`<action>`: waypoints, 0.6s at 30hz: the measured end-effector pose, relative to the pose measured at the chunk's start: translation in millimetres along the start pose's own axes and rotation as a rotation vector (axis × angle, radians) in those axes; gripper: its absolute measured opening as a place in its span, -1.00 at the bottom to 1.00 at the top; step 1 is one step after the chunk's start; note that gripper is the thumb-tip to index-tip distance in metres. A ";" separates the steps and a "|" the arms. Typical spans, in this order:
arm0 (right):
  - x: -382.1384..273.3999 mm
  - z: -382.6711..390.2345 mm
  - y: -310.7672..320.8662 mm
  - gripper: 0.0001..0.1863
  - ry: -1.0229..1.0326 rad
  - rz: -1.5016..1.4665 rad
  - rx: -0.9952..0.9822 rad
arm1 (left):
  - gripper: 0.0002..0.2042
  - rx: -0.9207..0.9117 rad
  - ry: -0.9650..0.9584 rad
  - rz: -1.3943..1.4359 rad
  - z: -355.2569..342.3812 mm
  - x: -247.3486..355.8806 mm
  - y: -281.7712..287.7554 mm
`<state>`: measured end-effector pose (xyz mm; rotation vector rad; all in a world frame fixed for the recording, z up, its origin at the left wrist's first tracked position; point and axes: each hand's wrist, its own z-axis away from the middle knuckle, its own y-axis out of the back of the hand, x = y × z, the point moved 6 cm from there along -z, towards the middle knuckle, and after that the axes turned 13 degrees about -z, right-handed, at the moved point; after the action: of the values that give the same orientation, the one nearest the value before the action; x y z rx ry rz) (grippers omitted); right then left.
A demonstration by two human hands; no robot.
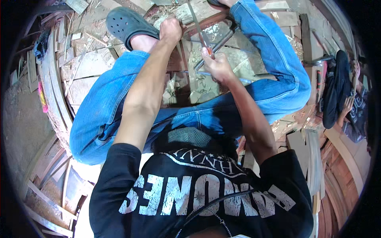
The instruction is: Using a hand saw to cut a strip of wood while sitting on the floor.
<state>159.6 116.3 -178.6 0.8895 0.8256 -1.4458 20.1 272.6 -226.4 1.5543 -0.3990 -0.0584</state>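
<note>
My right hand (217, 66) is closed round the orange handle of a long, narrow metal tool (197, 24). Its shaft points away from me; whether it is a file or a blade I cannot tell. Ahead and to the left, my left hand (170, 30) makes a fist at the near end of a brown wooden strip (208, 20), apparently gripping it. The tool crosses this strip. Beneath my right hand a bent metal bar (225, 39) lies low between my legs, partly hidden.
My dark clog (129, 26) rests left of my left hand, and my jeans (274, 51) flank the work area. Wood scraps (93, 63) and shavings litter the floor. Curved wooden strips (57, 75) lie at left. Another person's dark-clothed leg (336, 87) is at far right, near boards (311, 158).
</note>
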 end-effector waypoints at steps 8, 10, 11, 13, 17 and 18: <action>-18.1 6.9 -1.0 -0.31 -0.060 0.108 0.013 | -0.73 -0.044 0.011 -0.023 5.4 -5.5 0.9; -34.3 -17.4 -5.7 -0.35 -0.135 0.132 -0.049 | -0.73 -0.106 0.171 0.138 -14.2 -39.6 -16.8; -24.2 -19.7 6.8 -0.39 -0.267 0.166 -0.045 | -0.74 -0.225 0.289 0.349 -10.0 -17.8 -18.3; -5.9 -11.5 13.6 -0.40 -0.260 0.204 -0.016 | -0.75 -0.295 0.150 -0.066 1.0 14.3 -0.1; -19.6 5.0 -0.2 -0.34 0.114 0.003 0.038 | -0.74 -0.124 0.052 -0.089 -0.8 -4.2 1.2; -21.0 -10.6 3.2 -0.35 -0.047 0.062 0.001 | -0.73 -0.143 0.059 -0.030 -2.1 -0.2 -3.0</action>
<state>163.8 135.2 -164.8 0.8708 0.7563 -1.4083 21.2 274.6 -229.3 1.4173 -0.3179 -0.0624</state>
